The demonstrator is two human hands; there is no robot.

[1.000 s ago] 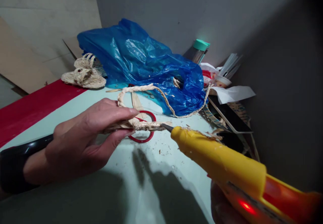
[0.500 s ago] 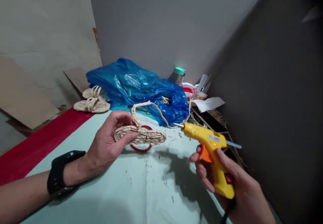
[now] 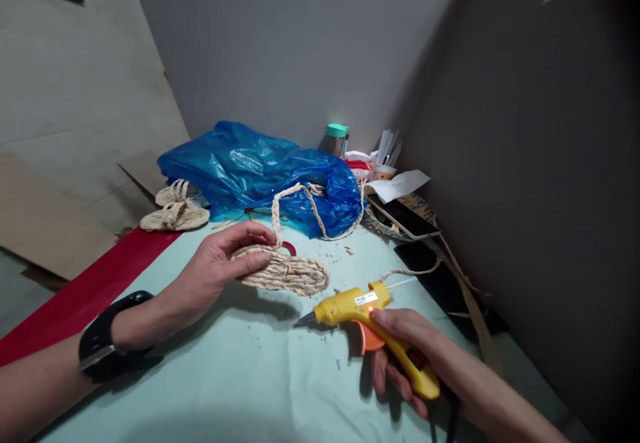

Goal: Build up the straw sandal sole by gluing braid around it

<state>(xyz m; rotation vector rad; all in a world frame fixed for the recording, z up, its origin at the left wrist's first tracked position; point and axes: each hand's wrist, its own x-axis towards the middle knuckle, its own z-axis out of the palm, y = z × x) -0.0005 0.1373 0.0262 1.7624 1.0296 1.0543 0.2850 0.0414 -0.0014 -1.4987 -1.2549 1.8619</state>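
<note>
Between thumb and fingers, my left hand [image 3: 220, 256] grips a braided straw sole [image 3: 295, 275] by its left end, holding it tilted above the table. A loose length of the braid [image 3: 276, 213] rises from the sole and runs back toward the blue bag. My right hand [image 3: 400, 350] is wrapped round the handle of a yellow glue gun [image 3: 345, 306] with an orange trigger and a glowing light. Its dark nozzle points left, below the sole and apart from it. Behind the sole, a red scissors handle [image 3: 289, 248] shows in part.
A blue plastic bag [image 3: 250, 170] lies at the back. Woven straw slippers [image 3: 175, 215] stand at the left on a red strip [image 3: 100, 283]. A green-lidded bottle [image 3: 336, 140], a cup of glue sticks [image 3: 385, 170] and a dark phone-like slab [image 3: 405, 216] are at the back right.
My right hand has drawn the glue gun away from the sole and lowered it, nozzle turned left. The sole has been tilted so its broad face shows. The view has shifted too.
</note>
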